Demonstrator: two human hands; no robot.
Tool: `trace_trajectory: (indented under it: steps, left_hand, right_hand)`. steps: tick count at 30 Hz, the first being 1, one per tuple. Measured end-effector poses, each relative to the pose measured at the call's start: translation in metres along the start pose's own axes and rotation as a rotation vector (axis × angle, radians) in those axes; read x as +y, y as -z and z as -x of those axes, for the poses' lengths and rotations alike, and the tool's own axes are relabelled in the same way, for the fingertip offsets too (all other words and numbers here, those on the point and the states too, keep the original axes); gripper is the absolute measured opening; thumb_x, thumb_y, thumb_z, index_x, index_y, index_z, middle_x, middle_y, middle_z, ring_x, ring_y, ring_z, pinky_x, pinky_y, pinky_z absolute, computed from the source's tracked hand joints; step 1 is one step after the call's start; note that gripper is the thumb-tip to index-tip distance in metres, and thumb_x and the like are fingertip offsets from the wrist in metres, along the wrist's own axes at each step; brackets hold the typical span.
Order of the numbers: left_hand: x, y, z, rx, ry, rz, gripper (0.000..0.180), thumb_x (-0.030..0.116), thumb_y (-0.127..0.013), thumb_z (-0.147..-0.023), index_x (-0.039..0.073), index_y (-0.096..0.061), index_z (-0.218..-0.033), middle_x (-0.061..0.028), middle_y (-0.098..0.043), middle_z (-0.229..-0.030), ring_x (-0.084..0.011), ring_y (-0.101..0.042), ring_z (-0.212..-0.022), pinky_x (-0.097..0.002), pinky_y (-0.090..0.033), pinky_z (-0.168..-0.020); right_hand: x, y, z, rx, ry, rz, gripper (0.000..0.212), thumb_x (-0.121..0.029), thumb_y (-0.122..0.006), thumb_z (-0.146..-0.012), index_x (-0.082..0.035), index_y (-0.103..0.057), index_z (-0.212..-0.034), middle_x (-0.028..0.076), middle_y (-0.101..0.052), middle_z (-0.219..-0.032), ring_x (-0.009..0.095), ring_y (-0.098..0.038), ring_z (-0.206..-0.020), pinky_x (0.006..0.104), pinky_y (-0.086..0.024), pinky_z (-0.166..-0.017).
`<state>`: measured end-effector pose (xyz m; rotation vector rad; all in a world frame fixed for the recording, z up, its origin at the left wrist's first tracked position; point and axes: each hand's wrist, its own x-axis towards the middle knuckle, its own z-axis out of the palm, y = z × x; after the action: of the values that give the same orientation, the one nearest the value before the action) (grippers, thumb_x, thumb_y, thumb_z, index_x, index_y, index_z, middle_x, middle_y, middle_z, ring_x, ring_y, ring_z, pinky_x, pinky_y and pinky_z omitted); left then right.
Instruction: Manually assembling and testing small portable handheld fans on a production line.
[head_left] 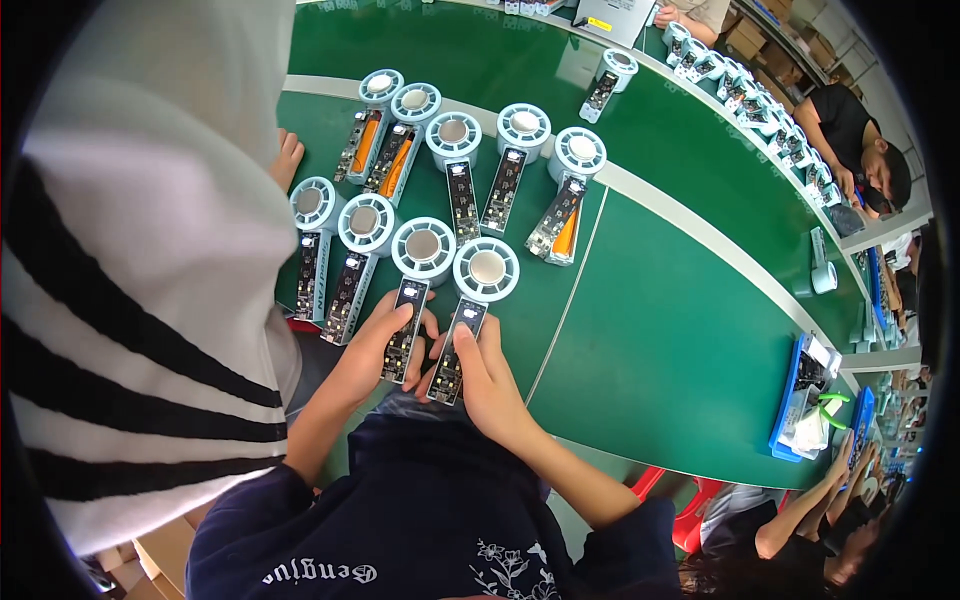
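My left hand (372, 345) is closed round the handle of a pale blue handheld fan (424, 250), thumb on its bare dark circuit board. My right hand (488, 378) grips a second handheld fan (486, 268) the same way, close beside the first. Both round heads point away from me, each with a silvery disc in the middle. Just left of my left hand lie two similar fans, the nearer one (365, 225) with its board facing up. Beyond my hands several more rest on the green table, some with an orange part showing in the handle, like the fan (577, 150) at the right.
A person in a grey-white garment with black stripes (150, 330) stands close at my left; their hand (288, 158) touches the table. A lone fan (608, 85) lies farther back. Right: a blue bin (783, 405) holding small parts and green-handled pliers. Co-workers sit beyond, near a row of fans (745, 95).
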<state>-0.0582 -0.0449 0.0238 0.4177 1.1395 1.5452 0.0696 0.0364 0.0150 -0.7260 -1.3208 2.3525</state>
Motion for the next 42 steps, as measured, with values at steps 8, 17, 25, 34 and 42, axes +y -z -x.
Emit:
trace_trajectory:
  steps: [8, 17, 25, 34, 42]
  left_hand:
    - [0.006, 0.011, 0.006, -0.014, 0.083, -0.192, 0.043, 0.023, -0.038, -0.093, -0.004, -0.03, -0.126, -0.0149, -0.05, -0.1, -0.017, -0.052, -0.057, -0.0264, -0.045, -0.055]
    - [0.009, -0.03, 0.026, 0.263, -0.599, -1.24, 0.063, 0.017, -0.064, -0.076, -0.001, -0.034, -0.129, -0.0196, -0.034, -0.129, -0.0342, -0.037, -0.119, -0.042, -0.028, -0.102]
    - [-0.005, -0.032, 0.035, -0.174, -0.732, -1.466, 0.044, 0.025, -0.063, -0.076, 0.011, -0.052, -0.117, -0.0056, -0.049, -0.119, -0.0219, -0.047, -0.106, -0.0348, -0.036, -0.09]
    - [-0.015, -0.027, 0.023, -0.097, -0.861, -1.696, 0.031, 0.016, -0.057, -0.08, 0.011, -0.054, -0.111, -0.0043, -0.051, -0.115, -0.0192, -0.047, -0.103, -0.0324, -0.034, -0.091]
    - [-0.009, -0.026, 0.022, -0.144, -0.897, -1.484, 0.029, 0.013, -0.056, -0.081, 0.012, -0.056, -0.11, -0.0023, -0.052, -0.116, -0.0186, -0.049, -0.101, -0.0325, -0.037, -0.09]
  right_hand:
    - [-0.024, 0.009, -0.002, -0.057, -0.145, 0.25, 0.031, -0.028, -0.039, -0.096, -0.001, -0.029, -0.108, 0.015, -0.055, -0.079, 0.021, -0.06, -0.058, 0.0281, -0.051, -0.053]
    - [-0.088, 0.03, -0.012, -0.314, -0.371, 1.018, 0.042, -0.041, -0.043, -0.093, 0.001, -0.044, -0.093, 0.01, -0.057, -0.059, 0.018, -0.056, -0.043, 0.0244, -0.045, -0.041]
    - [-0.198, 0.056, -0.091, -0.052, 0.108, 0.965, 0.03, -0.032, -0.048, -0.09, -0.004, -0.057, -0.089, 0.005, -0.057, -0.061, 0.014, -0.054, -0.045, 0.0229, -0.043, -0.042]
    - [-0.184, 0.117, -0.278, 0.295, 0.182, 1.616, 0.034, -0.037, -0.052, -0.083, -0.016, -0.05, -0.109, 0.01, -0.056, -0.073, 0.021, -0.051, -0.045, 0.0292, -0.044, -0.043]
    - [-0.169, 0.117, -0.313, 0.256, 0.117, 1.186, 0.025, -0.032, -0.051, -0.079, -0.015, -0.04, -0.093, 0.009, -0.055, -0.078, 0.023, -0.052, -0.06, 0.0321, -0.046, -0.046]
